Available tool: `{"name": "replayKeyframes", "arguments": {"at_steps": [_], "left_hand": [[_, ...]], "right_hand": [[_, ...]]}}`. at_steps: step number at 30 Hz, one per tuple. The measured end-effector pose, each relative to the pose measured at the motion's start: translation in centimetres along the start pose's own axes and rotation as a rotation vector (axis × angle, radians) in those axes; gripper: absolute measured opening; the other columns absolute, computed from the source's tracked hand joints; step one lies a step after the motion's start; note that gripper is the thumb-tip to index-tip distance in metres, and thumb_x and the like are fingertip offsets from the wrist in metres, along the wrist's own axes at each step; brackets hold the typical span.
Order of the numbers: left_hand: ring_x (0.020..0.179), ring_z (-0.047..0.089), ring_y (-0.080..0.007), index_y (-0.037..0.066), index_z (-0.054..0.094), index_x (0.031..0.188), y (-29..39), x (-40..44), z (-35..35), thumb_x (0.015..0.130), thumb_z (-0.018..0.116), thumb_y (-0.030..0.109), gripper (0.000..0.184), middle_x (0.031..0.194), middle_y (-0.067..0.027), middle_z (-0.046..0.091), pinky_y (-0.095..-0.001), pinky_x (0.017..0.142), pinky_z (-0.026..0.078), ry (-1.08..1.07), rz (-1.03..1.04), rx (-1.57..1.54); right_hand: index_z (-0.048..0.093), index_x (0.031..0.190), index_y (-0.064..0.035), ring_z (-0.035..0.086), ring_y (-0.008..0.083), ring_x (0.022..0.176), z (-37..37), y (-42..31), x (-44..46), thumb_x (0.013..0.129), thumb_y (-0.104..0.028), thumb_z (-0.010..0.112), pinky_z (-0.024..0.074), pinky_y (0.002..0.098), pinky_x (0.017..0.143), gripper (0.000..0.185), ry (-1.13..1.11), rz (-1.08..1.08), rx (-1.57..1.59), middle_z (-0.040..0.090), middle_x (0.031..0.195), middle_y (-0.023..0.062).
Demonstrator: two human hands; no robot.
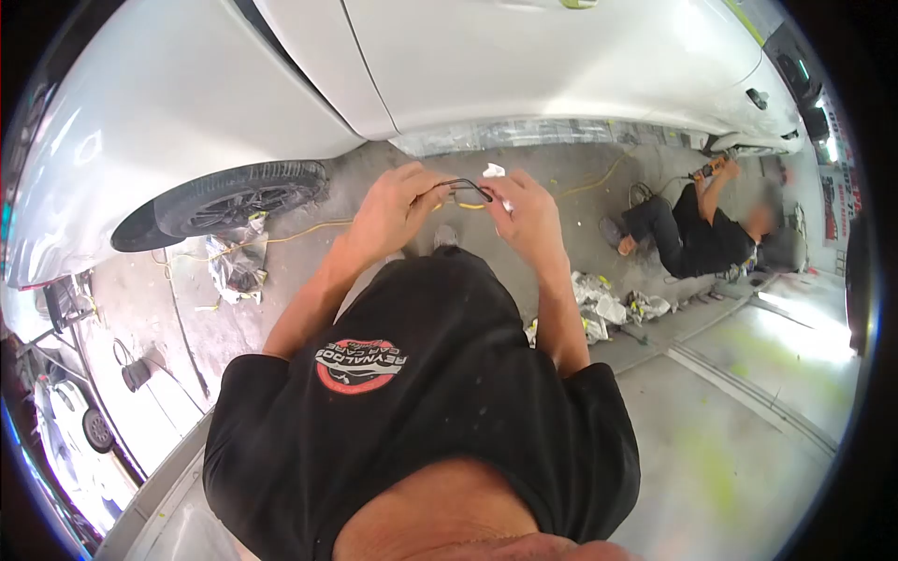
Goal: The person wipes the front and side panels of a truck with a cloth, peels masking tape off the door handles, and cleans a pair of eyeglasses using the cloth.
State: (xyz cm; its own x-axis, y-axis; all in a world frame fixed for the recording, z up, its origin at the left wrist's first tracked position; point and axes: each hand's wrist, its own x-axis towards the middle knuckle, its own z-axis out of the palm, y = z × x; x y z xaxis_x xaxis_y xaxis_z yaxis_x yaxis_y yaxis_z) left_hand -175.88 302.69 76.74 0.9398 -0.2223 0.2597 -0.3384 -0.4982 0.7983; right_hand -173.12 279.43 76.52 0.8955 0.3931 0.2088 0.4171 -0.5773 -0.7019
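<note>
A thin, black, curved piece (pixel 465 183), like a short cable or strip, spans the gap between my two hands. My left hand (pixel 400 208) pinches one end of it between thumb and fingers. At the other end, the fingers of my right hand (pixel 526 217) are closed round it, beside a small white scrap (pixel 494 171). What exactly the black piece is cannot be made out. Both hands are in front of my black shirt, above the concrete floor.
A white car body (pixel 524 65) runs across the top, its wheel (pixel 245 198) at the left. A yellow hose (pixel 313 228) crosses the floor. Crumpled masking material (pixel 599 304) lies right. A co-worker (pixel 702 229) sits at the right, holding an orange tool (pixel 711 168).
</note>
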Motion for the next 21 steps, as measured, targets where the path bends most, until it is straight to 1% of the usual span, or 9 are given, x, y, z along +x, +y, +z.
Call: {"name": "replayKeyframes", "arguments": {"at_steps": [1,3,6,7,9,12,15,18,21], "left_hand": [[0.075,0.060,-0.0280,0.003,0.074,0.110,0.3,0.3,-0.1,0.099,0.066,0.013,0.018,0.083,-0.0124,0.063,-0.0382,0.069,0.049,0.047,-0.011,-0.013],[0.076,0.061,-0.0217,0.001,0.074,0.110,0.6,0.7,0.0,0.102,0.063,0.015,0.019,0.082,-0.0091,0.064,-0.0350,0.071,0.050,0.137,-0.035,-0.050],[0.082,0.061,-0.0132,0.000,0.073,0.112,1.7,1.9,-0.5,0.107,0.057,0.017,0.024,0.083,-0.0029,0.064,-0.0301,0.074,0.051,0.349,-0.279,-0.516],[0.086,0.062,-0.0132,-0.002,0.072,0.113,1.9,2.1,-0.8,0.109,0.054,0.020,0.028,0.089,-0.0037,0.065,-0.0293,0.076,0.051,0.338,-0.268,-0.545],[0.093,0.064,-0.0132,-0.004,0.069,0.115,2.3,2.5,-1.0,0.112,0.047,0.024,0.036,0.100,-0.0053,0.067,-0.0276,0.079,0.052,0.310,-0.255,-0.599],[0.097,0.064,-0.0151,-0.003,0.067,0.118,4.6,4.1,0.4,0.111,0.050,0.024,0.033,0.108,-0.0093,0.066,-0.0297,0.083,0.052,0.294,-0.107,-0.505],[0.096,0.061,-0.0152,-0.001,0.069,0.115,6.4,5.4,2.7,0.106,0.057,0.011,0.020,0.108,-0.0083,0.066,-0.0292,0.088,0.048,0.319,-0.013,-0.434],[0.097,0.060,-0.0170,0.000,0.070,0.116,5.5,4.7,2.9,0.102,0.061,0.009,0.018,0.111,-0.0083,0.066,-0.0304,0.088,0.048,0.154,0.019,-0.401],[0.098,0.061,-0.0181,0.002,0.072,0.110,6.2,5.0,2.6,0.098,0.066,0.007,0.014,0.110,-0.0081,0.065,-0.0306,0.087,0.048,0.121,0.007,-0.625]], "right_hand": [[0.073,0.101,-0.0058,0.063,0.0300,0.073,-0.3,0.0,0.2,0.090,-0.006,0.072,0.0507,0.0353,0.067,0.011,0.000,0.004,-0.078,0.067,0.091,0.0146],[0.071,0.098,-0.0046,0.064,0.0284,0.070,-0.5,0.4,0.7,0.092,-0.009,0.071,0.0500,0.0366,0.063,0.007,0.103,-0.041,-0.023,0.066,0.087,0.0139],[0.071,0.096,-0.0021,0.060,0.0248,0.066,-1.5,2.1,1.9,0.095,-0.009,0.070,0.0472,0.0349,0.061,0.007,0.328,-0.091,0.153,0.063,0.080,0.0119],[0.071,0.095,-0.0012,0.058,0.0234,0.065,-1.9,2.7,2.5,0.095,-0.008,0.070,0.0460,0.0337,0.060,0.007,0.415,-0.107,0.232,0.062,0.078,0.0110],[0.071,0.095,-0.0001,0.055,0.0200,0.065,-3.8,3.0,3.2,0.095,-0.007,0.070,0.0441,0.0313,0.060,0.007,0.439,-0.057,0.347,0.060,0.076,0.0085],[0.072,0.097,0.0005,0.053,0.0152,0.065,-6.0,2.9,3.7,0.094,-0.004,0.070,0.0420,0.0293,0.060,0.006,0.417,-0.061,0.435,0.057,0.074,0.0052],[0.074,0.098,0.0003,0.051,0.0121,0.065,-7.3,2.9,4.4,0.094,-0.003,0.069,0.0401,0.0287,0.059,0.007,0.417,-0.133,0.384,0.056,0.072,0.0032],[0.075,0.098,0.0002,0.050,0.0115,0.064,-8.2,2.9,3.9,0.094,-0.002,0.069,0.0385,0.0287,0.058,0.008,0.443,-0.161,0.425,0.055,0.071,0.0023],[0.076,0.098,-0.0002,0.049,0.0125,0.063,-9.2,2.2,3.4,0.092,-0.001,0.069,0.0375,0.0287,0.057,0.009,0.451,-0.105,0.494,0.054,0.071,0.0027]]}}
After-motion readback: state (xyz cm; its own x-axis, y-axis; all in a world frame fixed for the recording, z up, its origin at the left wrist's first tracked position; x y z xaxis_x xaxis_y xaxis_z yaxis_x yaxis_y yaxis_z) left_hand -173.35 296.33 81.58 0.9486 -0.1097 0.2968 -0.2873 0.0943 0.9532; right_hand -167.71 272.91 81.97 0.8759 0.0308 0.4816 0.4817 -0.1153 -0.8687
